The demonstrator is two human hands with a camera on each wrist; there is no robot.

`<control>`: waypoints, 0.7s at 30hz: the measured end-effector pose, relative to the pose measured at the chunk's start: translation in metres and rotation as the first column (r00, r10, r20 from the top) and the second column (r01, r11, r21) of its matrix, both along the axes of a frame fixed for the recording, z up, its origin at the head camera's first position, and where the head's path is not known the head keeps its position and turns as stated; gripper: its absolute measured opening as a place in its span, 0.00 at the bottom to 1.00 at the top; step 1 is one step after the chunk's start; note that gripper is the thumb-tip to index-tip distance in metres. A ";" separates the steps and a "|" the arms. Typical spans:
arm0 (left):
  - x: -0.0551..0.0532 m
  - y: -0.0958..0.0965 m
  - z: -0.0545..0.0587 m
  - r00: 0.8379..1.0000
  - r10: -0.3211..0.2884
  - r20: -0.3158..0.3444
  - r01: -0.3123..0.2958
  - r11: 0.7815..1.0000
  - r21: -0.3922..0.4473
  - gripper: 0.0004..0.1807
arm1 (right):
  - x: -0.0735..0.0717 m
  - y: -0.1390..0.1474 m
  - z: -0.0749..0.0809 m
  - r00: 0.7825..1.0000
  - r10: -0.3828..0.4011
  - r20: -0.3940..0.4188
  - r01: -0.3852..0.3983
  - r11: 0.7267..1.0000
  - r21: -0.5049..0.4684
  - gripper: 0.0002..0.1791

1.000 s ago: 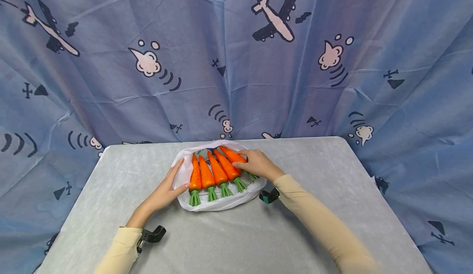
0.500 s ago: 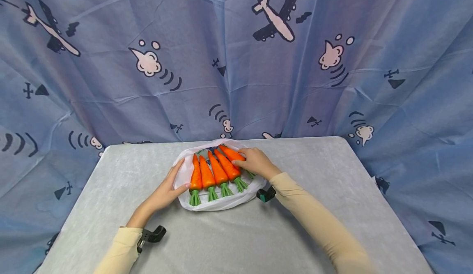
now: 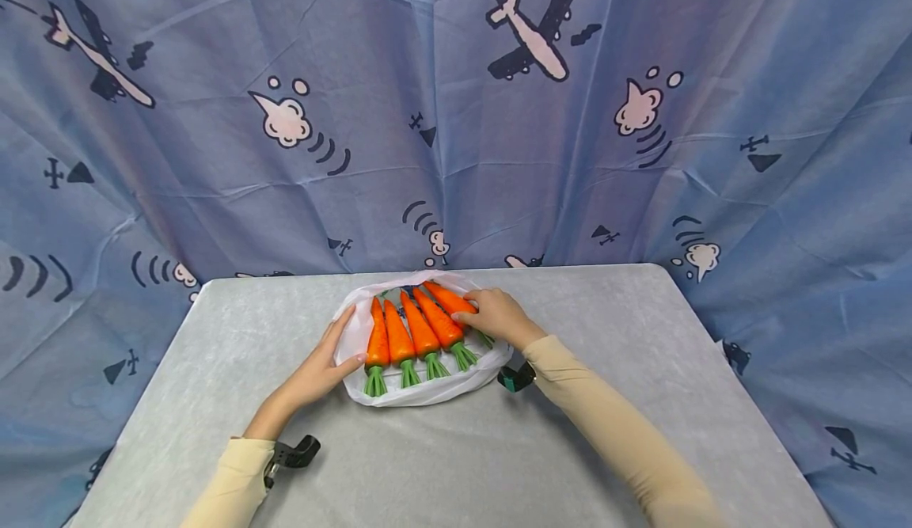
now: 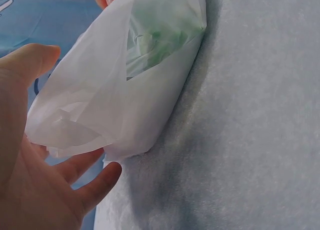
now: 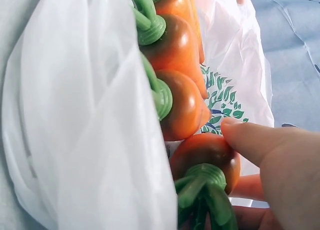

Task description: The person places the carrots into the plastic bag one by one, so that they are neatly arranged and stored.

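Several orange carrots with green stem tufts lie side by side in an open white plastic bag (image 3: 427, 396). My right hand (image 3: 503, 318) grips the rightmost carrot (image 3: 447, 298). In the right wrist view, the thumb lies on top of that carrot (image 5: 205, 152) and the other fingers pass along its far side. My left hand (image 3: 313, 374) is at the bag's left side with fingers spread, its thumb tip overlapping the leftmost carrot (image 3: 378, 338) in the head view. From the left wrist, the bag (image 4: 95, 105) sits between the thumb and the relaxed fingers.
The bag stands near the far edge of a table (image 3: 456, 465) with a pale grey cover. Behind it hangs a blue curtain (image 3: 456, 116) printed with airplanes. Green leaf print (image 5: 225, 98) shows on the bag's inner wall.
My right hand and the rightmost carrot shift slightly left and up, then back slightly right and down. The left hand stays where it was.
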State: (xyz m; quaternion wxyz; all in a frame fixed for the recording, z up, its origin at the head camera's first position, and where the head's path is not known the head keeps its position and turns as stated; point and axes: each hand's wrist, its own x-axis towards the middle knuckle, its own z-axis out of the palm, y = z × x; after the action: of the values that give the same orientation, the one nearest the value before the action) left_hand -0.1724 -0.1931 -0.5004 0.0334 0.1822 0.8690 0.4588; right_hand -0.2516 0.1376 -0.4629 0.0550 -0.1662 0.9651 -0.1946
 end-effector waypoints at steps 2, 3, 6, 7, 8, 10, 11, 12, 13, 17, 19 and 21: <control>0.000 0.000 0.000 1.000 -0.002 -0.001 0.002 1.000 -0.004 0.46 | 0.000 0.001 0.000 1.000 -0.001 0.005 0.001 1.000 0.005 0.29; 0.000 0.000 0.000 1.000 -0.002 -0.002 0.002 1.000 -0.006 0.46 | 0.000 0.001 0.000 1.000 -0.002 0.008 0.002 1.000 0.006 0.29; 0.000 0.000 0.000 1.000 -0.002 -0.001 0.002 1.000 -0.003 0.47 | 0.000 0.001 0.000 1.000 -0.001 0.018 0.001 1.000 0.007 0.29; 0.000 0.000 0.000 1.000 -0.002 -0.001 0.002 1.000 -0.002 0.47 | 0.000 0.002 0.000 1.000 0.000 0.020 -0.001 1.000 0.008 0.29; 0.000 0.000 0.001 1.000 -0.001 0.000 0.001 1.000 -0.001 0.47 | 0.000 0.002 0.000 1.000 0.000 0.022 0.000 1.000 0.009 0.29; 0.000 0.000 0.001 1.000 -0.002 0.001 0.002 1.000 0.004 0.47 | 0.000 0.002 0.000 1.000 -0.003 0.026 0.003 1.000 0.011 0.28; 0.000 0.000 0.001 1.000 -0.003 0.001 0.003 1.000 0.006 0.46 | 0.000 0.002 0.000 1.000 -0.005 0.028 0.005 1.000 0.013 0.28; 0.000 0.000 0.001 1.000 -0.004 0.001 0.004 1.000 0.008 0.46 | -0.001 0.002 0.000 1.000 -0.006 0.028 0.006 1.000 0.015 0.27; 0.000 0.000 0.001 1.000 -0.004 0.002 0.004 1.000 0.010 0.46 | -0.001 0.001 -0.001 1.000 -0.006 0.026 0.005 1.000 0.018 0.27; 0.000 0.000 0.001 1.000 -0.006 0.004 0.006 1.000 0.007 0.46 | -0.001 0.000 -0.001 1.000 -0.006 0.019 0.006 1.000 0.028 0.28; 0.000 0.000 0.001 1.000 -0.005 0.006 0.005 1.000 0.000 0.47 | -0.002 -0.001 -0.002 1.000 -0.008 0.014 0.008 1.000 0.027 0.28; 0.000 -0.001 0.001 1.000 -0.003 0.011 0.003 1.000 -0.004 0.47 | -0.001 -0.001 -0.002 1.000 -0.014 0.014 0.014 1.000 0.025 0.29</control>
State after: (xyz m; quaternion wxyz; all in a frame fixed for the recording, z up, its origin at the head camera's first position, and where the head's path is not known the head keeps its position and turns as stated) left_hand -0.1721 -0.1937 -0.4997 0.0391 0.1808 0.8695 0.4580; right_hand -0.2530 0.1363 -0.4654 0.0623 -0.1573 0.9682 -0.1843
